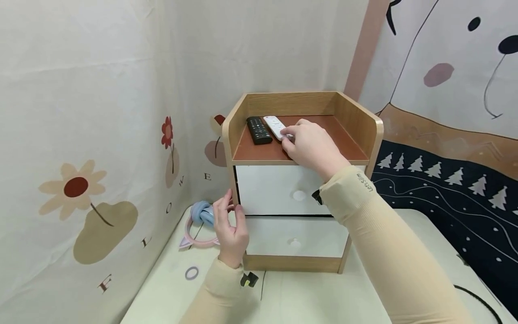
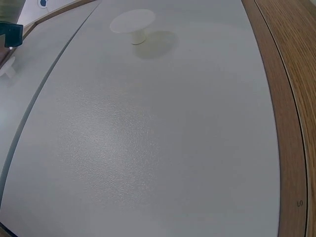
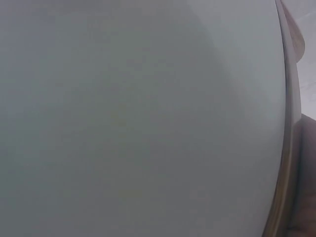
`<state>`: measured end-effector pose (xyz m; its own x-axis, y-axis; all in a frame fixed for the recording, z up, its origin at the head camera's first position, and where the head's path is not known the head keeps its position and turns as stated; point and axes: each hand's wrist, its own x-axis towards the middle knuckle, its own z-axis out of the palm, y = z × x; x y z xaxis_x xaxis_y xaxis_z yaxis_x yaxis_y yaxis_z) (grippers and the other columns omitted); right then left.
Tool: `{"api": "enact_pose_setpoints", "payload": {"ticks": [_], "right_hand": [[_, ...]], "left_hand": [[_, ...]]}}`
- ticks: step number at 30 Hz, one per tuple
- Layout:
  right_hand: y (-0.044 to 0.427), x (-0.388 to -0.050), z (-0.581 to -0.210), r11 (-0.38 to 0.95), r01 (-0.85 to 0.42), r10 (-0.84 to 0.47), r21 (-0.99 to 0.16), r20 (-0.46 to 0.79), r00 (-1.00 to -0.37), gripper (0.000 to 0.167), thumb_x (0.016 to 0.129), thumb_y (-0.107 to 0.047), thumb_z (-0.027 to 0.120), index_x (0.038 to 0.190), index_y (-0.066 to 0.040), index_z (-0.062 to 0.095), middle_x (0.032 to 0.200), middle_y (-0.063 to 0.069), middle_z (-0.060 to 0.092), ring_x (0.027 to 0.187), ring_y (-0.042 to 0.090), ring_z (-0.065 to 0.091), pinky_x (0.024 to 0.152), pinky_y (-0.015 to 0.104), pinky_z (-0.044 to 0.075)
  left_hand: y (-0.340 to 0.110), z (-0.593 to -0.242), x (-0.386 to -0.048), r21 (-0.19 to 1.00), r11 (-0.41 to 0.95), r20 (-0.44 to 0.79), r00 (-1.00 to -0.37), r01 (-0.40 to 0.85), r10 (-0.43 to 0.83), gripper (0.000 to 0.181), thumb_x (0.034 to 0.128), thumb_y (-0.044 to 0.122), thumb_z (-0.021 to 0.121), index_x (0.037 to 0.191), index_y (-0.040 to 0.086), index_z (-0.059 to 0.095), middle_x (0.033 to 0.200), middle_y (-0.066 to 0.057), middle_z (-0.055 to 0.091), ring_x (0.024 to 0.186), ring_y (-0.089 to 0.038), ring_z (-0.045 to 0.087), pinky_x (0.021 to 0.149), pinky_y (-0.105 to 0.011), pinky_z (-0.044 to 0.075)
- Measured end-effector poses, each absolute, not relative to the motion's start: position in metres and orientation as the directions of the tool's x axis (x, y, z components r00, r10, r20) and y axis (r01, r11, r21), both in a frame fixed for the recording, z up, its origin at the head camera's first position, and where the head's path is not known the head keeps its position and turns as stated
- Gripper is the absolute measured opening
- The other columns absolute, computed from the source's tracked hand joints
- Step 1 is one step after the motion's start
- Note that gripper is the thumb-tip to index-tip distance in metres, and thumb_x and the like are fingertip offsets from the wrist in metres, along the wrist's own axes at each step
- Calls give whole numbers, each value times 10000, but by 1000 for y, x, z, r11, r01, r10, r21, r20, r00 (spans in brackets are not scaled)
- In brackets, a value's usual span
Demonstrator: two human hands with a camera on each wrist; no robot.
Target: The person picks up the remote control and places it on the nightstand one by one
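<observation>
Atop one cabinet (image 1: 279, 193), two remotes (image 1: 259, 130) (image 1: 274, 126), fingers (image 1: 289, 130) on one.

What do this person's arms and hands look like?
The sleeves are long and pale cream; the right cuff bears dark lettering. A small black piece shows by each cuff; the left piece has a yellow patch. The left hand and right hand are gloveless.

cabinet frame (image 1: 291, 104): wood-grained | drawer fronts (image 1: 267, 189): faintly glossy | white remote (image 1: 274, 126): plastic-looking | wall cloth (image 1: 101, 112): creased, matt

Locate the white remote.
Head view: the white remote lies on the cabinet's brown top, just right of the black remote, its near end at the right grip.
</observation>
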<state>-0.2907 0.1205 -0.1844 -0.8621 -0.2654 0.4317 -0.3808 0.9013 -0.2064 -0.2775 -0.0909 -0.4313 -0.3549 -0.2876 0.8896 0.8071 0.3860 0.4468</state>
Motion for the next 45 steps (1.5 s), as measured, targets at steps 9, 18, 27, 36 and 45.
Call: {"api": "enact_pose_setpoints", "payload": {"ticks": [9,18,27,36,45], "right_hand": [[121,-291,-185,902,-380,-273,-203,414,-869,453,1071,-246,552,1485,-141,702,1418,161,690,1261,378,675,1111,526,522],[123,-292,-185,896,-388,-276,-215,415,-867,498,1054,-204,522,1526,-151,671,1491,159,668,1328,382,650,1144,523,502],[123,-291,-186,892,-394,-274,-223,429,-861,515,1041,-201,535,1538,-146,657,1521,166,652,1366,390,635,1166,535,491],[123,-288,-190,886,-371,-211,-277,473,-856,467,1068,-292,596,1506,-147,667,1476,140,678,1337,362,638,1147,545,504],[122,-282,-194,874,-369,-167,-317,517,-839,421,1065,-308,607,1441,-144,703,1424,128,702,1310,356,628,1135,539,497]], "left_hand": [[-92,-431,-275,459,377,884,-371,804,-285,504,1014,-92,584,1515,-47,571,1235,-295,581,1081,-305,591,1010,-202,489],[-92,-432,-277,445,391,891,-358,806,-278,522,1015,-97,584,1532,-22,575,1226,-286,586,1069,-306,593,1003,-205,489],[-92,-432,-278,429,394,898,-338,813,-281,526,1006,-98,591,1526,-20,586,1203,-295,587,1054,-314,597,999,-194,489],[-92,-433,-279,421,390,901,-328,819,-283,523,1006,-102,591,1523,-22,591,1202,-299,593,1051,-323,605,998,-197,495],[-92,-432,-278,441,382,893,-352,812,-282,519,1008,-100,587,1523,-27,580,1219,-279,587,1073,-293,594,1002,-203,490]]}}
